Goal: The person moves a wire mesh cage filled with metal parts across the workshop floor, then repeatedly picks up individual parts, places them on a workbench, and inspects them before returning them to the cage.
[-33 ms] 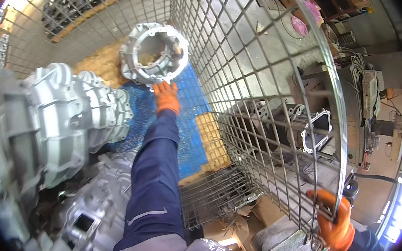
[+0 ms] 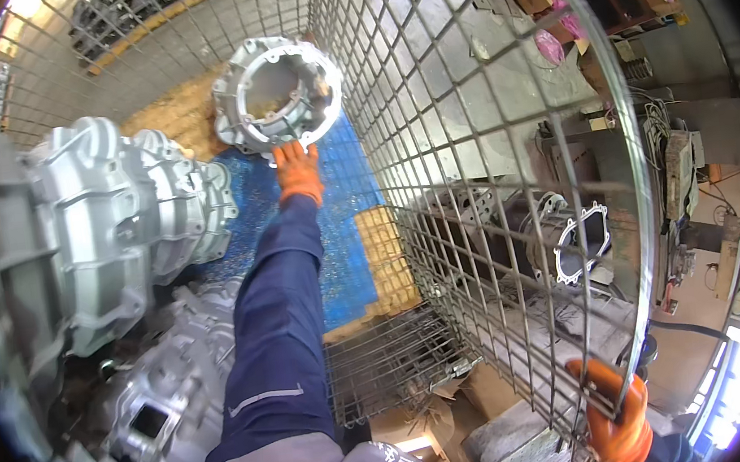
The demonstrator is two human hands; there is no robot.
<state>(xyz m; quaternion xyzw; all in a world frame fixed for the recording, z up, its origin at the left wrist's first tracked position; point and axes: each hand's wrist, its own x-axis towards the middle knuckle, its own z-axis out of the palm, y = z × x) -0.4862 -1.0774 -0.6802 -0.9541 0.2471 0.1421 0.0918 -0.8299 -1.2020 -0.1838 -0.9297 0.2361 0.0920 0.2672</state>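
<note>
At the far end of a wire mesh cage, a round silver metal housing [image 2: 248,142] stands with its open ring facing up toward me. My left hand [image 2: 298,174], in an orange glove, reaches out to it, fingers hooked on the near edge of its flange; the thumb is hidden. At the lower right, my right hand [image 2: 619,426], gloved in orange too, is closed around the edge of the cage's mesh side wall [image 2: 515,238]. Blue sheeting [image 2: 336,225] lies under the housing, over a yellowish board [image 2: 384,257].
More silver housings [image 2: 99,228] are stacked along the left, with further castings [image 2: 181,368] in front of them. Outside the mesh on the right are a part with an oval flange [image 2: 581,243] and a workbench. Cardboard [image 2: 495,389] lies below the folded mesh panel [image 2: 392,355].
The whole view has shifted slightly. My left hand stays on the housing's flange and my right hand stays on the mesh.
</note>
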